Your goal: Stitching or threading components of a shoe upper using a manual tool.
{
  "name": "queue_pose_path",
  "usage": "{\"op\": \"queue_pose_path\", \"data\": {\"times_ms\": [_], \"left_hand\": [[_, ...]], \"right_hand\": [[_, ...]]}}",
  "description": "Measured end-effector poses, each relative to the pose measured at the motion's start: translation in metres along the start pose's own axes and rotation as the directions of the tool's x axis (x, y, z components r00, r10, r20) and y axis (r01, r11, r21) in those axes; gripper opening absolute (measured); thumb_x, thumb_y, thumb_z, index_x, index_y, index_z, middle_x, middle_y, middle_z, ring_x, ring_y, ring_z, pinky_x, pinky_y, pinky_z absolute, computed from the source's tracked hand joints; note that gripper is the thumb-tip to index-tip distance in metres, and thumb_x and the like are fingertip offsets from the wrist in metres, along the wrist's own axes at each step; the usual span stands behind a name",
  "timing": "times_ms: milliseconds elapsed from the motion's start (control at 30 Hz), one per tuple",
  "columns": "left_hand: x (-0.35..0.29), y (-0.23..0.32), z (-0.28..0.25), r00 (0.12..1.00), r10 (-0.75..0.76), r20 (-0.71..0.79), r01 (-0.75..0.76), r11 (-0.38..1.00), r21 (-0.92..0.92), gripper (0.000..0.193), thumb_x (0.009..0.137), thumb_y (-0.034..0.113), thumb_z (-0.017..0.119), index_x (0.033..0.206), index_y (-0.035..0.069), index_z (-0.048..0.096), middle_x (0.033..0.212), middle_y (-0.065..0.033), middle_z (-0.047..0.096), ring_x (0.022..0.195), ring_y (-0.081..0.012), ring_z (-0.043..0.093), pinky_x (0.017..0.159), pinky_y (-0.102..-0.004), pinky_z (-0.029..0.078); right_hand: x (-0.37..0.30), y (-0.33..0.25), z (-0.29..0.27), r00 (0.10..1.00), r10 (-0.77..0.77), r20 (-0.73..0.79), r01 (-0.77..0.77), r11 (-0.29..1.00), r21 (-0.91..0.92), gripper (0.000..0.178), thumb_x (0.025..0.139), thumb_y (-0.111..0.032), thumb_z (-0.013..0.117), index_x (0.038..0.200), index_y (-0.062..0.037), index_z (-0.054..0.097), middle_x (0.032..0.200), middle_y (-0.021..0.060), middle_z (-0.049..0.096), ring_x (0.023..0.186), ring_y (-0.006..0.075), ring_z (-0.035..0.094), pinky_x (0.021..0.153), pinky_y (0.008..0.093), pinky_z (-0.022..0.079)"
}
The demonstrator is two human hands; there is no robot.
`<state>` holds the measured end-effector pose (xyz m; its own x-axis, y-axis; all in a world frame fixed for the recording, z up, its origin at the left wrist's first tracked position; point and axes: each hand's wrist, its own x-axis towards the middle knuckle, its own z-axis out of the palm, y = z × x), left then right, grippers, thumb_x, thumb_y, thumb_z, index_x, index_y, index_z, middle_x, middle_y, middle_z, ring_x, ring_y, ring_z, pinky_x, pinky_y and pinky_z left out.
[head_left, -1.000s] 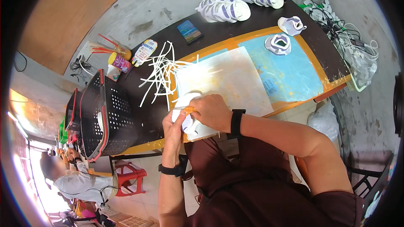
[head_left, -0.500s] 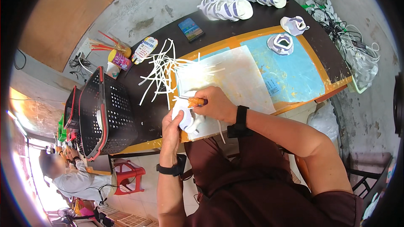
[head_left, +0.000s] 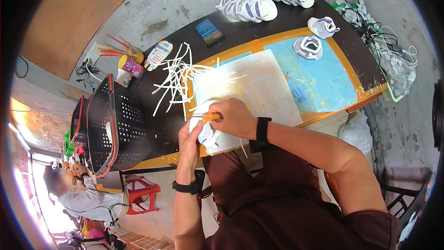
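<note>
Near the front edge of the table, my left hand (head_left: 188, 140) grips a white and pale purple shoe upper (head_left: 206, 137), thumb on top. My right hand (head_left: 236, 116) is closed round a yellow-handled tool (head_left: 210, 117). Its thin metal shaft points left across the upper, close to my left thumb; whether the tip touches the material I cannot make out. A thin white lace end (head_left: 243, 148) hangs down on the right of the upper. Beyond my hands lies a loose heap of white laces (head_left: 178, 76), partly on a pale sheet (head_left: 259, 83).
Two shoe uppers (head_left: 308, 48) sit at the right on a blue mat (head_left: 323, 83). Nested rows of uppers (head_left: 249, 10) lie at the back, near a phone (head_left: 209, 32). A black basket (head_left: 125, 125) stands left. Farther left sits another person (head_left: 88, 201).
My right hand has shifted slightly, and the tool has swung so its shaft lies lower, nearer my left thumb. The left hand keeps its hold on the upper.
</note>
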<state>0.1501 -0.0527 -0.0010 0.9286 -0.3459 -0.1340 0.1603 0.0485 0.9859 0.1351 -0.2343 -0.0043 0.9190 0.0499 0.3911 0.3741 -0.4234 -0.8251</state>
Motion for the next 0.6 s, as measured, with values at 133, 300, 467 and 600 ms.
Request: {"op": "queue_pose_path", "data": {"times_ms": [133,300,467,600], "left_hand": [[0.0,-0.006,0.0,0.999,0.031,-0.016,-0.03,0.999,0.039,0.03,0.092,0.012,0.061,0.117,-0.004,0.059,0.102,-0.0066,0.066,0.084,-0.0085,0.06,0.074,-0.0228,0.048],[0.002,-0.008,0.002,0.997,0.048,-0.064,-0.044,0.998,0.053,0.027,0.091,0.011,0.062,0.113,-0.002,0.06,0.098,-0.0059,0.067,0.08,-0.0087,0.062,0.071,-0.0232,0.05],[0.002,-0.009,0.001,0.996,0.026,-0.089,-0.023,0.999,0.035,0.028,0.091,0.013,0.063,0.113,-0.003,0.06,0.099,-0.0059,0.066,0.082,-0.0086,0.061,0.073,-0.0233,0.049],[0.0,-0.01,0.002,0.993,0.037,-0.11,-0.036,0.999,0.01,0.028,0.091,0.013,0.064,0.113,-0.004,0.06,0.1,-0.0065,0.065,0.084,-0.0097,0.061,0.073,-0.0241,0.049]], "right_hand": [[0.0,-0.001,0.0,1.0,-0.01,0.001,0.01,1.0,-0.028,0.014,0.071,-0.018,0.064,0.076,-0.0047,0.066,0.073,0.0172,0.064,0.071,0.0367,0.062,0.066,0.0445,0.048],[-0.002,-0.002,-0.005,1.0,-0.007,0.008,0.008,0.999,-0.05,0.017,0.073,-0.02,0.064,0.077,-0.0042,0.065,0.073,0.0169,0.064,0.071,0.0361,0.062,0.065,0.0448,0.048],[-0.013,-0.009,-0.023,0.995,0.085,0.046,-0.084,0.996,-0.033,0.02,0.082,-0.023,0.062,0.085,-0.0027,0.065,0.069,0.0132,0.064,0.063,0.03,0.063,0.06,0.0376,0.047],[-0.021,-0.007,-0.03,0.993,0.045,0.106,-0.041,0.998,-0.043,0.022,0.084,-0.023,0.06,0.086,-0.0022,0.066,0.067,0.0132,0.064,0.061,0.0293,0.062,0.059,0.0372,0.046]]}}
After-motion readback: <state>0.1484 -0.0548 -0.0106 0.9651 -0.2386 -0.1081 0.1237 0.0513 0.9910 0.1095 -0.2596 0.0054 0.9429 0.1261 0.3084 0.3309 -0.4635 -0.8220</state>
